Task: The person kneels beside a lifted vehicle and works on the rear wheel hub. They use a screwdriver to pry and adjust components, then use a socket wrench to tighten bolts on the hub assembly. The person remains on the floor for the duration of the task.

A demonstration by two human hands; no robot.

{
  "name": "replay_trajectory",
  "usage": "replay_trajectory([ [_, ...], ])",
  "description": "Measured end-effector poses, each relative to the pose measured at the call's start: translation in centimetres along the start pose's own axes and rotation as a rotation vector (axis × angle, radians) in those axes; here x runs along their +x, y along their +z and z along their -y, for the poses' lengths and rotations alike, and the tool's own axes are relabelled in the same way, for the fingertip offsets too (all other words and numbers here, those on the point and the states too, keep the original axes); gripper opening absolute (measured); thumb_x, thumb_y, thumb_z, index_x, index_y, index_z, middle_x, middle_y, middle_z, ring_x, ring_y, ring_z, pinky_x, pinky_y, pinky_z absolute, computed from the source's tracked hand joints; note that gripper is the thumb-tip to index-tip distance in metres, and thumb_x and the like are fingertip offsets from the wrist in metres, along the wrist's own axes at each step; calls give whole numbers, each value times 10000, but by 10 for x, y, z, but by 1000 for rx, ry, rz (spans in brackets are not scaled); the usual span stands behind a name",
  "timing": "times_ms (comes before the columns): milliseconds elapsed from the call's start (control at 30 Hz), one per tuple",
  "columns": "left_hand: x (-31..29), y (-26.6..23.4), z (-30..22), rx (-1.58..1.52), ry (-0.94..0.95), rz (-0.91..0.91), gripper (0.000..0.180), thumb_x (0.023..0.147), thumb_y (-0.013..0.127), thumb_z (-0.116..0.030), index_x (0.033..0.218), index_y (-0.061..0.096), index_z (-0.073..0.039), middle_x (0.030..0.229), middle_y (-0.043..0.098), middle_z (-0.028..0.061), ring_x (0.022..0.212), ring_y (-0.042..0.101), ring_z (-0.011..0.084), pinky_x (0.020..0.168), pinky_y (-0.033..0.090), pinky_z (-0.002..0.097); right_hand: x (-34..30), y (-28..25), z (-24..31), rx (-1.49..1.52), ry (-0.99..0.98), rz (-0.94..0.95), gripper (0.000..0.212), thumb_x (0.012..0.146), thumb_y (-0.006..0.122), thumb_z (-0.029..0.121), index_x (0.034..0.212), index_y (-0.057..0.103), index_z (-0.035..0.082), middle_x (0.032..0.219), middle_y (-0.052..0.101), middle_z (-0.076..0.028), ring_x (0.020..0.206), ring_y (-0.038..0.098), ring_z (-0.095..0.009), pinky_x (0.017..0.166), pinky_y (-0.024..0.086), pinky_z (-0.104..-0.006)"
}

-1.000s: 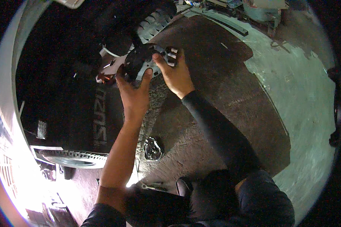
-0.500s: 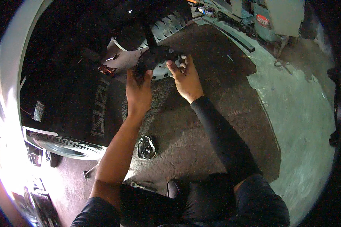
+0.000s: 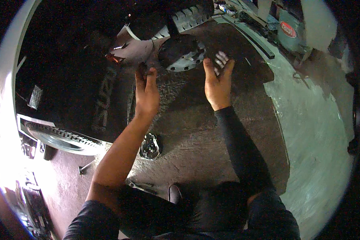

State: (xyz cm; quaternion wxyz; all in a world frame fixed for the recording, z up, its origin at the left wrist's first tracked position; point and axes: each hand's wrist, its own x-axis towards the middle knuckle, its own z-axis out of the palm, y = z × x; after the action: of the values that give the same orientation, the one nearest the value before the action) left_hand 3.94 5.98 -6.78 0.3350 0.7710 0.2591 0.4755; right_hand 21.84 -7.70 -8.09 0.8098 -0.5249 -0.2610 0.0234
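A round dark metal housing point(image 3: 184, 63) with holes along its pale lower rim sits ahead of me, low by the black vehicle. My right hand point(image 3: 219, 82) is just right of it, thumb and fingers spread, apart from the rim, with nothing seen in it. To the housing's lower left is my left hand point(image 3: 147, 92), also apart from it. Its thumb and fingers are parted, and the darkened fingertips show no clear object between them. On the floor nearer me lies a pan-like part point(image 3: 150, 147) with a pale edge and a dark, shiny inside.
A treaded tyre point(image 3: 188, 22) stands beyond the housing, and a wheel point(image 3: 64, 140) lies at left by the black vehicle panel point(image 3: 68, 92). A wrench point(image 3: 138, 187) rests on the floor near my foot point(image 3: 174, 194). A long dark bar point(image 3: 252, 40) lies at far right.
Both hands have come away from the round housing, the right one moving out to the right. The view has shifted slightly.
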Motion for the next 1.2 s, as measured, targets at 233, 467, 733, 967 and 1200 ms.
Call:
replay_trajectory([
  [233,-1,-11,25,211,-335,98,586,1091,476,-514,1425,530,-35,1214,602,182,1052,590,281,948,497,403,26,26,51,-590,-836,-9,683,816,855,347,1340,532,53,1339,536,-200,1301,457,-413,1127,348,-545],
  [467,5,-3,31,-106,-250,39,602,1090,482,-527,1387,534,-7,1127,628,156,999,580,261,907,495,405,77,61,43,-726,-1112,49,504,785,821,489,1092,696,110,1138,654,-108,1082,593,-387,912,486,-517],
  [733,6,7,36,378,-75,140,646,1084,459,-568,1448,532,-39,1386,583,253,1187,615,391,1013,484,458,72,29,45,-748,-1060,-30,727,796,848,510,1362,581,139,1403,531,-185,1330,467,-412,1100,352,-589],
  [967,10,4,10,119,-458,199,718,1056,483,-622,1459,539,-29,1393,620,208,1171,662,341,1007,498,433,76,35,25,-815,-1059,-33,913,651,917,547,1381,556,134,1377,547,-146,1286,504,-388,1045,385,-577],
  [1200,4,-8,19,-13,-402,222,641,1034,545,-596,1397,616,-73,1282,681,184,1123,682,313,968,517,427,66,34,37,-877,-1006,-11,902,657,919,513,1371,532,121,1374,543,-173,1317,475,-397,1060,376,-584],
])
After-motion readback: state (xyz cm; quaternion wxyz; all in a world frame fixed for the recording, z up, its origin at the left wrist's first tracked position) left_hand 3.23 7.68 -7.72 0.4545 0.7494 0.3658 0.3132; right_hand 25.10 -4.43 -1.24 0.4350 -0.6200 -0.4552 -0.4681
